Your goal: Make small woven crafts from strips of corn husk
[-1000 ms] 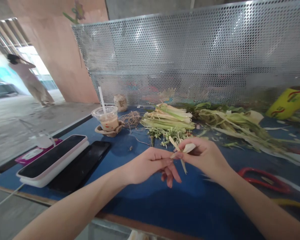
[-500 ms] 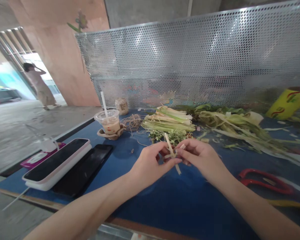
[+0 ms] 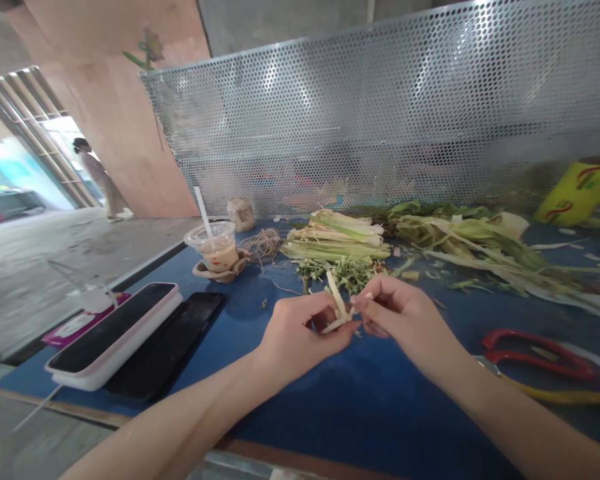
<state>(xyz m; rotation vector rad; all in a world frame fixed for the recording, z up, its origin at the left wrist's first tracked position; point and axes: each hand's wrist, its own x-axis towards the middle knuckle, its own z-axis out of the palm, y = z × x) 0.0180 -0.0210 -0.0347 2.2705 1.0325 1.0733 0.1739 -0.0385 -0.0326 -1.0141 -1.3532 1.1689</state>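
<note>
Pale, narrow strips that look like plant husk [image 3: 336, 293] cross one another in a small folded piece above the table's middle. My left hand [image 3: 303, 327] is closed around this piece, thumb and fingers pinching it from the left. On the other side, my right hand [image 3: 393, 303] pinches a strip end between thumb and fingertips; the exact grip is partly hidden. Just beyond the hands lies a heap of small green sprigs [image 3: 340, 272]. Behind that rests a stack of pale green husks or leaves [image 3: 335, 240].
Red-handled scissors [image 3: 540, 353] and a yellow-handled tool [image 3: 555, 395] lie at right. More leaves [image 3: 470, 247] spread behind them, near a yellow roll [image 3: 575, 193]. At left are a drink cup [image 3: 215, 247], twine [image 3: 264, 245] and phones [image 3: 113, 333]. A perforated metal panel [image 3: 330, 120] stands behind.
The folded strips have turned slightly in my fingers, and their lower end shows less. My right hand has shifted a little. A person in the background has moved right and lowered their arms.
</note>
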